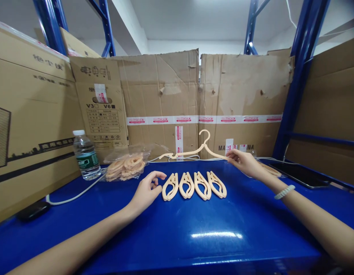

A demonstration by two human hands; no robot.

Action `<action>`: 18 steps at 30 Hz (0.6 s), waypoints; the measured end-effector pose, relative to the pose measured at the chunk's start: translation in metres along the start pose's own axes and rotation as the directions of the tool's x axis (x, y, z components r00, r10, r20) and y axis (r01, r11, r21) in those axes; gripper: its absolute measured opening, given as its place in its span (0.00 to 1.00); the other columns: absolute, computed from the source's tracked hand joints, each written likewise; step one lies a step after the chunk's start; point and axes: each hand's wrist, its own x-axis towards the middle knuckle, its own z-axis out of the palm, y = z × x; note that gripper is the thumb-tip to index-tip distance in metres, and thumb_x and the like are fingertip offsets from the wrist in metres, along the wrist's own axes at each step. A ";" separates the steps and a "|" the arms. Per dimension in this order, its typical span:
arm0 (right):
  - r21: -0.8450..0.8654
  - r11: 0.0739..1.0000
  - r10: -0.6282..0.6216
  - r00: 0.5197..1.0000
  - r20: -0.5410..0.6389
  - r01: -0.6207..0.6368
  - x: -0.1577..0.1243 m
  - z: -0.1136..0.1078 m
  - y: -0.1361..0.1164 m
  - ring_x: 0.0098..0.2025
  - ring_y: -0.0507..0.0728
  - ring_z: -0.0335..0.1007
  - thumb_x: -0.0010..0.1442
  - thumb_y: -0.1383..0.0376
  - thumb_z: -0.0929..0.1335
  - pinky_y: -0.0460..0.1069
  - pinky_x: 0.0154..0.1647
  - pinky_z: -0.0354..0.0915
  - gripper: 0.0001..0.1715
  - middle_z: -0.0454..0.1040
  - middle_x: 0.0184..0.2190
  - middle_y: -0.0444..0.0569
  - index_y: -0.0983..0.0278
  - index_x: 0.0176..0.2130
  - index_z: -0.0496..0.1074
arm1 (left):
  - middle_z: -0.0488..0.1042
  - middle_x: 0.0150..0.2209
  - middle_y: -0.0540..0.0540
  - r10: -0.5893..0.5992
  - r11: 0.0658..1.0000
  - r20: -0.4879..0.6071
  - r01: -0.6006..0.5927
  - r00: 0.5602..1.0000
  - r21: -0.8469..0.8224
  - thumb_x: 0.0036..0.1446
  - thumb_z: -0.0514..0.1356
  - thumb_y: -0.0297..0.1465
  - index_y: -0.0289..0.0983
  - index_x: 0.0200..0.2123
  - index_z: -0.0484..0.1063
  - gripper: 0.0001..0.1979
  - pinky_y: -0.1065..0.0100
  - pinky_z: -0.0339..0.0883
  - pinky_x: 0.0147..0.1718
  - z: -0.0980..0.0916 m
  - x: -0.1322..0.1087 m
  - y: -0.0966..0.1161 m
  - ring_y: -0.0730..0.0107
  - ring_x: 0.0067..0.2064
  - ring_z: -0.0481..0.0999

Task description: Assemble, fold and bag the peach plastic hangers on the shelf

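Observation:
A cream-coloured clothes hanger (189, 153), unfolded with its hook on top, stretches across the air at the back of the table. My right hand (243, 161) pinches its right end between thumb and fingers. In a row on the blue table (177, 225) lie several folded hangers of the same colour, the leftmost folded hanger (164, 192) being closest to my left hand (148, 189). That hand is low over the table, its fingers curved and its thumb apart from them, with nothing visible between them.
Clear plastic bags with more folded hangers (125, 168) lie at the back left, beside a water bottle (86, 156). A white cable (76, 196) runs to a black object (33, 211). A dark tablet-like device (299, 173) lies at right. Cardboard (162, 95) walls off the back.

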 end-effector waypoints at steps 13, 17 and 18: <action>0.071 0.985 -0.172 0.944 0.281 0.158 -0.023 0.008 -0.066 0.33 0.56 0.70 0.61 0.61 0.63 0.49 0.33 0.65 0.12 0.77 0.33 0.50 0.63 0.39 0.72 | 0.66 0.52 0.41 -0.058 0.975 0.095 0.077 0.994 -0.208 0.49 0.62 0.36 0.41 0.60 0.50 0.37 0.65 0.74 0.33 0.008 -0.007 -0.003 0.73 0.32 0.74; 0.103 0.973 -0.227 0.930 0.290 0.205 -0.026 0.014 -0.069 0.34 0.55 0.70 0.63 0.60 0.63 0.48 0.34 0.65 0.13 0.76 0.35 0.50 0.63 0.42 0.72 | 0.70 0.50 0.42 0.050 0.994 0.113 -0.039 0.992 -0.103 0.53 0.59 0.35 0.39 0.56 0.61 0.26 0.64 0.72 0.41 0.005 -0.008 0.001 0.64 0.43 0.75; 0.089 0.968 -0.252 0.925 0.286 0.236 -0.026 0.014 -0.069 0.35 0.55 0.69 0.63 0.61 0.63 0.48 0.34 0.64 0.13 0.75 0.35 0.51 0.64 0.43 0.72 | 0.72 0.49 0.42 0.054 0.994 0.102 -0.044 0.993 -0.099 0.54 0.59 0.36 0.38 0.54 0.64 0.24 0.63 0.71 0.43 0.004 -0.008 0.002 0.62 0.46 0.75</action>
